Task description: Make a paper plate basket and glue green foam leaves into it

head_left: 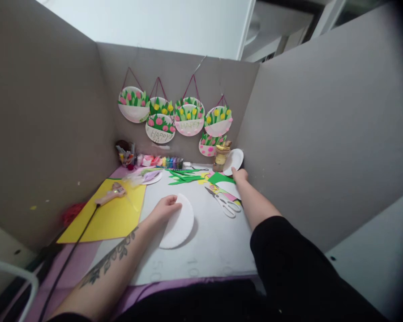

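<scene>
A half paper plate [182, 225], white with a straight cut edge, is pinched at its upper part by my left hand [168, 206] over the middle of the table. My right hand [240, 175] is stretched to the back right corner, its fingers on the lower edge of a round white paper plate [234, 162] that leans there. Beside that plate stands a jar [221, 157] with a gold-coloured top. White-handled scissors [225, 203] lie below my right hand, near green paper [218, 180] and several cut green strips [184, 176].
A hot glue gun [111, 195] with a black cord rests on a yellow sheet [121, 219] at left. Paint bottles [161, 161] and a tool cup [126, 154] line the back. Finished plate baskets [189, 120] with paper tulips hang on the grey back panel [110, 58].
</scene>
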### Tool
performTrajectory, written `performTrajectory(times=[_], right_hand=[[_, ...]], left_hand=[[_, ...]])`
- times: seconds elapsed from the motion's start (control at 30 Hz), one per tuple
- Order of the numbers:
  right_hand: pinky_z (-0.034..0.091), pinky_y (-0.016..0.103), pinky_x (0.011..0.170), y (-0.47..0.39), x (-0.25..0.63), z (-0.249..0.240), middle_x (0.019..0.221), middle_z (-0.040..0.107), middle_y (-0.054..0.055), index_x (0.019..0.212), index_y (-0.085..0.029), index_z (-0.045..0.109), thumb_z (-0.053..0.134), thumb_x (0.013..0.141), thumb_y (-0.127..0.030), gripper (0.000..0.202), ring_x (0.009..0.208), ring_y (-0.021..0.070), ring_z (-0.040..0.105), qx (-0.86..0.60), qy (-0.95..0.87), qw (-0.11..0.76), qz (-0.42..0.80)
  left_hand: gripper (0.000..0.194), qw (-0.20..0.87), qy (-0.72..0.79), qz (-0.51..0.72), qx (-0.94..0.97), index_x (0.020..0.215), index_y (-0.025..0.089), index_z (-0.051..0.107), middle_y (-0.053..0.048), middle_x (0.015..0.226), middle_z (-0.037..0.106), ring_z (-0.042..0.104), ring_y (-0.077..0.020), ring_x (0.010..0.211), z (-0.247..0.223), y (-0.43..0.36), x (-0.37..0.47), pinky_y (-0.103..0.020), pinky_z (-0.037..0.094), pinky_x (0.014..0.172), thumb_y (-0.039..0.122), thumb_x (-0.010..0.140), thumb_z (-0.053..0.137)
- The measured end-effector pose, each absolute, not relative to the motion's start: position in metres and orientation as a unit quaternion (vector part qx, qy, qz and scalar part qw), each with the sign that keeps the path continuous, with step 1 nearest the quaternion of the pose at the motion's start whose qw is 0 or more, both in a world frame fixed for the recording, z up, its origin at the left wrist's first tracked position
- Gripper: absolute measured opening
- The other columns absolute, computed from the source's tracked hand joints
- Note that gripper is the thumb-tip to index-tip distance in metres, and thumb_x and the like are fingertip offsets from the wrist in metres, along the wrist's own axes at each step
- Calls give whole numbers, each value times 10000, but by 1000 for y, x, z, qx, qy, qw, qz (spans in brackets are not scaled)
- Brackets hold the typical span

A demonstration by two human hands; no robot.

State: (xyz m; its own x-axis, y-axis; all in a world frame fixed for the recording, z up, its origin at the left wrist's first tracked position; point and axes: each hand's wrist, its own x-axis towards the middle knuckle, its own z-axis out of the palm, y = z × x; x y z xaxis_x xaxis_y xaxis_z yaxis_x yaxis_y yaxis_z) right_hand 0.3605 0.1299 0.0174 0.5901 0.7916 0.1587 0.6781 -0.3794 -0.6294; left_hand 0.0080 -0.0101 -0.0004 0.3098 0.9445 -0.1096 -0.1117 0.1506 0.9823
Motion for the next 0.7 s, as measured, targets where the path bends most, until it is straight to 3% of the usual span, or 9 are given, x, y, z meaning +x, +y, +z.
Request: performTrajectory(times=[0.17, 0.27, 0.33, 0.4, 0.47, 0.53, 0.6, 0.7], right_hand=[[378, 250, 628, 123, 370, 31, 796, 666, 144, 837, -99, 670, 489, 796, -237, 231, 765, 202, 589, -828, -425, 366, 18], [347, 257, 605, 99, 368, 35, 777, 638, 106, 798, -123, 634, 397, 829, -262, 277, 715, 177, 533, -799, -430, 418, -52], [327, 251, 579, 79, 355, 31, 653, 572, 42, 674, -154, 568, 416, 814, -313, 261, 638, 149, 468, -722, -473, 496, -96], [315, 237, 547, 62, 331, 22, 559, 483, -12, 591, -179, 480, 454, 782, -355, 260, 577, 122, 411, -643, -520, 561, -45], [301, 222, 494, 48, 301, 9, 507, 429, -38, 562, -193, 430, 471, 747, -351, 247, 510, 103, 378, -600, -540, 579, 114], [255, 222, 424, 39, 274, -5, 454, 405, -48, 548, -205, 416, 484, 715, -349, 231, 423, 92, 338, -592, -552, 492, 319], [233, 226, 396, 32, 255, -14, 423, 416, -42, 522, -205, 432, 503, 694, -341, 230, 376, 89, 329, -585, -575, 363, 443], [250, 238, 413, 24, 246, -15, 402, 447, -17, 467, -192, 473, 557, 685, -345, 280, 383, 99, 373, -592, -654, 238, 405]], left_hand=[[308, 618, 416, 446, 496, 842, 130, 606, -36, 693, 671, 618, -164, 555, 2, -7, 4, -247, 446, 525, 279, 601, 726], [331, 591, 399, 525, 464, 857, 132, 606, -13, 681, 657, 594, -139, 553, 2, 4, -6, -229, 423, 524, 298, 598, 731], [336, 572, 375, 593, 425, 845, 139, 600, 14, 656, 635, 567, -116, 537, 4, 12, -13, -213, 400, 518, 300, 584, 736], [345, 563, 352, 647, 375, 834, 150, 588, 34, 636, 616, 548, -104, 527, 6, 18, -20, -211, 393, 522, 299, 564, 742], [351, 561, 341, 678, 331, 822, 159, 575, 45, 622, 603, 540, -102, 523, 8, 22, -25, -214, 394, 528, 295, 547, 744], [341, 558, 343, 691, 306, 805, 163, 565, 51, 612, 593, 539, -102, 523, 9, 24, -29, -214, 394, 530, 289, 541, 740], [325, 550, 352, 695, 300, 793, 164, 562, 51, 612, 590, 543, -105, 531, 9, 23, -31, -214, 399, 534, 283, 541, 729], [318, 548, 383, 666, 330, 804, 149, 581, 25, 641, 612, 557, -121, 548, 8, 19, -28, -228, 418, 542, 272, 540, 709]])
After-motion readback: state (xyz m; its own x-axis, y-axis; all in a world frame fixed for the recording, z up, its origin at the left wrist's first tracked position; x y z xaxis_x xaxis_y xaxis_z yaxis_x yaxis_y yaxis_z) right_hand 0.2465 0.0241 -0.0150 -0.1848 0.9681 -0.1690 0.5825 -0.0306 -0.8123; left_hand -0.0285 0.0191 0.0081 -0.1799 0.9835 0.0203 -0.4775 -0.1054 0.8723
